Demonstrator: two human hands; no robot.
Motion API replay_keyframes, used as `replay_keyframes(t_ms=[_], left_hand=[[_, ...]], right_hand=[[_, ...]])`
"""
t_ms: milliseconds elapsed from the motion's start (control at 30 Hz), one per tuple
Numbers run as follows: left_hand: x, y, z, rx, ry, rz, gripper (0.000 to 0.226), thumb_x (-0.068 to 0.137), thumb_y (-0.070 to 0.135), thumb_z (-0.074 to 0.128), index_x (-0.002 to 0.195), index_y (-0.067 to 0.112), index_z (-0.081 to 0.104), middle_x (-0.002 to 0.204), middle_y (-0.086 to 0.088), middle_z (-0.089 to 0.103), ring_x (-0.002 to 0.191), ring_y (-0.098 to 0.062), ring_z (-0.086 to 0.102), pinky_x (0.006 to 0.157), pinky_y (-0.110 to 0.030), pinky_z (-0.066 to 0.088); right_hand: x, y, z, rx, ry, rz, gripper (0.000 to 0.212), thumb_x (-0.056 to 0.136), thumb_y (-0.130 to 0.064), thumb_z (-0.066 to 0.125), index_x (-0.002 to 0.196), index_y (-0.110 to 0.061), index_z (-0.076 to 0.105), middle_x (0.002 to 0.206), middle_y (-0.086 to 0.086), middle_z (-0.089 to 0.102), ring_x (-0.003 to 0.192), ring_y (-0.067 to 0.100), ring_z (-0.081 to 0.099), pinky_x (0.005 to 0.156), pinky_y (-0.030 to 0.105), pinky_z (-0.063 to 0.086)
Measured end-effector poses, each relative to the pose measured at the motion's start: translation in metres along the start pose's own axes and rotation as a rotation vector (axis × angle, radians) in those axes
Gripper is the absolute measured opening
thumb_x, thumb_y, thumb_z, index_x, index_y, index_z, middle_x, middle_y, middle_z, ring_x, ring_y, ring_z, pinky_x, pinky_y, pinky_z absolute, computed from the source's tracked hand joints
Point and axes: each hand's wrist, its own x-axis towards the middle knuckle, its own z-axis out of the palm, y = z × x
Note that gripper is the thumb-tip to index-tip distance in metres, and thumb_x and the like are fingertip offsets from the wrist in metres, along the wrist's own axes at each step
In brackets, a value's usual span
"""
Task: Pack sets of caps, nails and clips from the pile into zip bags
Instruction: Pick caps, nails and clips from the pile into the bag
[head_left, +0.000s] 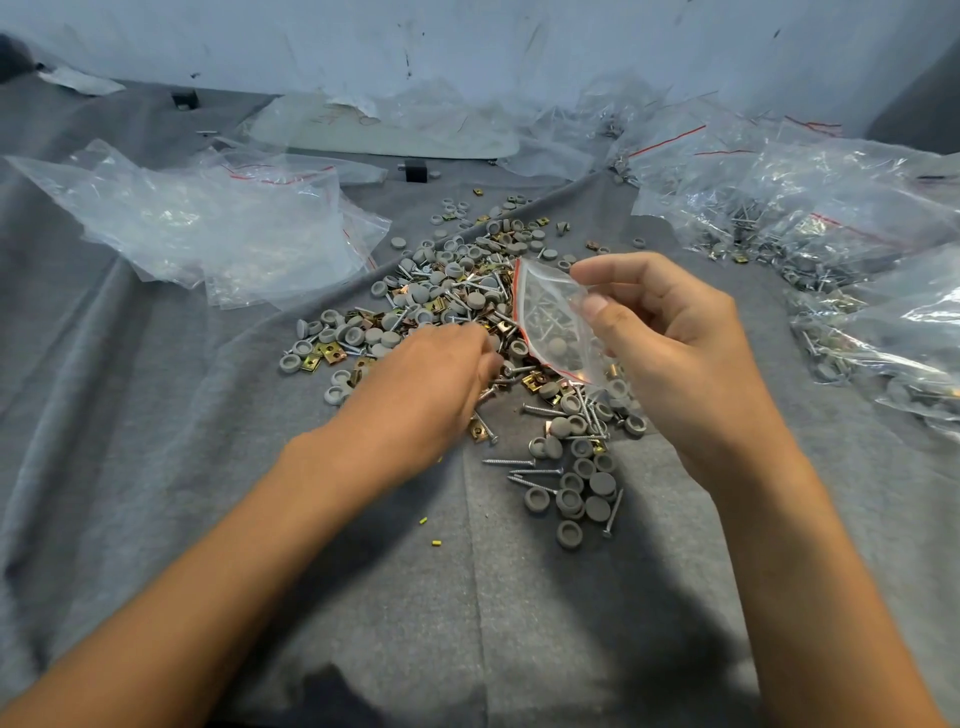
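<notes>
The small zip bag is held up above the right side of the pile, its red-striped mouth turned to the left. Through the clear plastic show a grey cap and several nails. The right grip pinches the bag's right edge between thumb and forefinger, the other fingers curled loosely behind it.

The left grip lies low on the middle of the pile, palm down, with its fingers bent into the loose parts just left of the bag's lower corner. The fingertips are blurred and partly hidden, so I cannot tell whether they have hold of anything.

The pile spreads along a raised fold in the grey felt cloth. It mixes round grey caps, silver threaded nails and brass-coloured clips. A looser cluster of caps and nails trails toward the person, under the right wrist. Two tiny yellow bits lie on the cloth near the left forearm.

To the left of the pile sits a heap of empty zip bags, crumpled and overlapping. To the right, filled bags are stacked in a wide bank, with nails and caps visible inside them. A small black block stands beyond the pile, and a scuffed pale wall closes the far side.
</notes>
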Motion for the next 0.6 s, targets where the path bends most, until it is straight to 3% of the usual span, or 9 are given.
replay_keyframes(t_ms=[100,233,333,433,533,600], left_hand=[[0.002,0.002,-0.013,-0.216,0.14,-0.044,0.016,0.106,0.033,0.041,0.099,0.021,0.05,0.078,0.011,0.057,0.073,-0.014,0.052,0.064,-0.033,0.029],[-0.001,0.013,-0.025,-0.415,0.265,-0.008,0.013,0.105,0.027,0.047,0.106,0.021,0.059,0.08,0.009,0.064,0.073,-0.007,0.057,0.064,-0.024,0.042],[-0.004,0.024,-0.025,-0.472,0.24,0.043,0.013,0.102,0.021,0.057,0.113,0.02,0.063,0.092,0.011,0.068,0.081,-0.002,0.061,0.072,-0.021,0.046],[-0.007,0.028,-0.022,-0.418,0.226,0.116,0.024,0.097,0.026,0.066,0.121,0.023,0.065,0.097,0.013,0.067,0.077,0.01,0.056,0.071,-0.011,0.039],[-0.006,0.027,-0.025,-0.36,0.298,0.154,0.029,0.098,0.032,0.063,0.126,0.025,0.067,0.111,0.005,0.059,0.088,0.006,0.05,0.076,-0.012,0.035],[-0.004,0.026,-0.031,-0.412,0.382,0.141,0.026,0.1,0.031,0.061,0.124,0.025,0.067,0.109,0.006,0.054,0.088,0.005,0.05,0.077,-0.009,0.035]], right_hand=[[0.0,0.001,0.001,-0.008,-0.016,0.006,0.019,0.098,-0.005,0.064,0.107,-0.02,0.072,0.094,0.001,0.073,0.083,0.003,0.063,0.072,0.02,0.051],[-0.001,0.001,0.002,-0.014,-0.069,0.004,0.019,0.098,-0.007,0.065,0.107,-0.021,0.073,0.092,-0.005,0.074,0.085,0.003,0.065,0.074,0.02,0.052],[-0.002,0.002,0.002,0.006,-0.112,-0.003,0.018,0.099,-0.008,0.066,0.11,-0.02,0.072,0.094,-0.003,0.076,0.086,0.005,0.067,0.075,0.024,0.053],[-0.001,0.002,0.0,0.028,-0.116,-0.028,0.018,0.099,-0.008,0.065,0.11,-0.021,0.071,0.093,-0.006,0.076,0.086,0.004,0.066,0.075,0.023,0.052],[0.001,0.002,-0.006,0.084,-0.039,-0.042,0.021,0.098,-0.004,0.063,0.109,-0.021,0.071,0.089,-0.01,0.074,0.082,0.004,0.064,0.072,0.02,0.051],[0.003,0.001,-0.013,0.138,0.042,-0.063,0.022,0.098,-0.003,0.062,0.108,-0.021,0.07,0.088,-0.011,0.073,0.081,0.005,0.063,0.071,0.02,0.05]])
